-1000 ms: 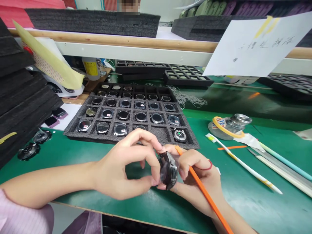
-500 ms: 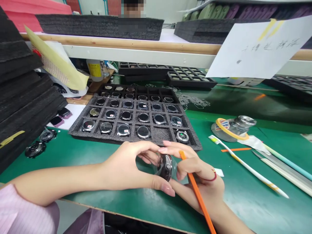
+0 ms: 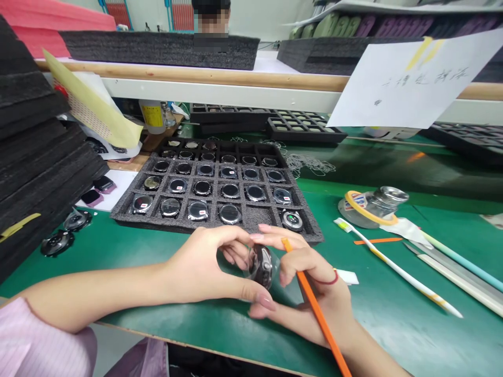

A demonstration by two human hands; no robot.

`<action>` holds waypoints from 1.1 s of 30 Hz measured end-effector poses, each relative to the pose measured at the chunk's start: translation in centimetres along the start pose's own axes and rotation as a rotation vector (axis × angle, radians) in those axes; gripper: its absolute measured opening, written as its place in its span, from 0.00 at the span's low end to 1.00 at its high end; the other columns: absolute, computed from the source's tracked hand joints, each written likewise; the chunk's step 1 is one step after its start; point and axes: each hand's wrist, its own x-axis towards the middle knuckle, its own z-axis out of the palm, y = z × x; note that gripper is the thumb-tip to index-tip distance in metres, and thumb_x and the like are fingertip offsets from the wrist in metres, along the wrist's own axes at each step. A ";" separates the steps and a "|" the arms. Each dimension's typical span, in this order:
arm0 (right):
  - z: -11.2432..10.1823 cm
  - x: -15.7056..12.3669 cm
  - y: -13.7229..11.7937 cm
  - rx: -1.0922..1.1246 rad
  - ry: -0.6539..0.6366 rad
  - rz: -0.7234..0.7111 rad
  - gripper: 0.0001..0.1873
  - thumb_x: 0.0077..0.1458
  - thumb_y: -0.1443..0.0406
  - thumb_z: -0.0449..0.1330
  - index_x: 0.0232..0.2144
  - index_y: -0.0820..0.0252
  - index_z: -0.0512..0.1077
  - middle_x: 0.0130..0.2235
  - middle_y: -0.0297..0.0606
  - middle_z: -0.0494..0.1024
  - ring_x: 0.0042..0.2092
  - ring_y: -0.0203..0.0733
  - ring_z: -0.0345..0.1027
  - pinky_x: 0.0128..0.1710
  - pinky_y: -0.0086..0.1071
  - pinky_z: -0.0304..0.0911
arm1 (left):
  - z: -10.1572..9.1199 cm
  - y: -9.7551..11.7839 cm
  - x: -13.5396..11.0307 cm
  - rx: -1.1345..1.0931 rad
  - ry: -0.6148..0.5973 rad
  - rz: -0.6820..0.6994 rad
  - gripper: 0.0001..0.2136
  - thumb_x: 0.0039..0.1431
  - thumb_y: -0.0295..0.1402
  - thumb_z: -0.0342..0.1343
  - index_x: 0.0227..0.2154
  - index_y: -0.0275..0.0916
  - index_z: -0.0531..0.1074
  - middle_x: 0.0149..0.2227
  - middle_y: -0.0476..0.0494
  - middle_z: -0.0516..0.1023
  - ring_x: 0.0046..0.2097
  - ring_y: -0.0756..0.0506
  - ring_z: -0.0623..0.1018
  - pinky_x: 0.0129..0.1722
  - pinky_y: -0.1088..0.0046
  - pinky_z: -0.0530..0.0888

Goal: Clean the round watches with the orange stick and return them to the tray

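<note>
Between my two hands is a black round watch case (image 3: 264,268) without a strap, tilted on edge with its side button facing me, with clear plastic film around it. My left hand (image 3: 204,264) is closed round it, thumb in front and fingers behind. My right hand (image 3: 320,283) grips a thin orange plastic stick (image 3: 319,309) between its fingers, while its fingertips and thumb reach to the film and watch. Just behind them lies a black foam tray (image 3: 147,222) with rows of similar watch cases, several with small red-and-white labels. One front compartment (image 3: 258,215) shows bare foam.
On the right lie a toothbrush (image 3: 404,272), tweezers (image 3: 456,277), another orange stick (image 3: 378,241) and a glass bottle (image 3: 365,207). Stacked black foam (image 3: 35,157) stands at left, near loose watch cases (image 3: 57,243). A shelf edge (image 3: 220,89) crosses above; a person is behind it.
The watch has turned slightly and shifted a little left in my hands. My right thumb has moved left to meet my left thumb. The orange stick has shifted left along with my right hand.
</note>
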 end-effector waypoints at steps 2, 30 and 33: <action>-0.3 0.1 -0.1 0.107 0.042 0.048 0.22 0.48 0.51 0.76 0.33 0.51 0.69 0.55 0.38 0.83 0.64 0.54 0.70 0.64 0.49 0.66 | -0.2 -0.1 0.0 0.142 0.055 0.161 0.28 0.38 0.40 0.80 0.44 0.37 0.80 0.36 0.47 0.83 0.39 0.45 0.80 0.44 0.68 0.77; -0.2 0.3 1.0 0.471 -0.051 0.506 0.25 0.63 0.43 0.60 0.51 0.51 0.79 0.48 0.40 0.86 0.46 0.46 0.82 0.50 0.37 0.77 | -0.6 -1.3 -0.2 0.639 0.128 0.709 0.19 0.58 0.36 0.72 0.51 0.41 0.77 0.46 0.44 0.85 0.48 0.43 0.81 0.52 0.63 0.72; -0.2 0.3 1.2 0.477 -0.032 0.521 0.26 0.63 0.42 0.60 0.51 0.51 0.80 0.48 0.40 0.86 0.46 0.46 0.82 0.50 0.37 0.77 | -0.7 -1.2 -0.1 0.645 0.118 0.704 0.21 0.56 0.37 0.73 0.51 0.40 0.76 0.46 0.44 0.85 0.48 0.43 0.81 0.51 0.64 0.72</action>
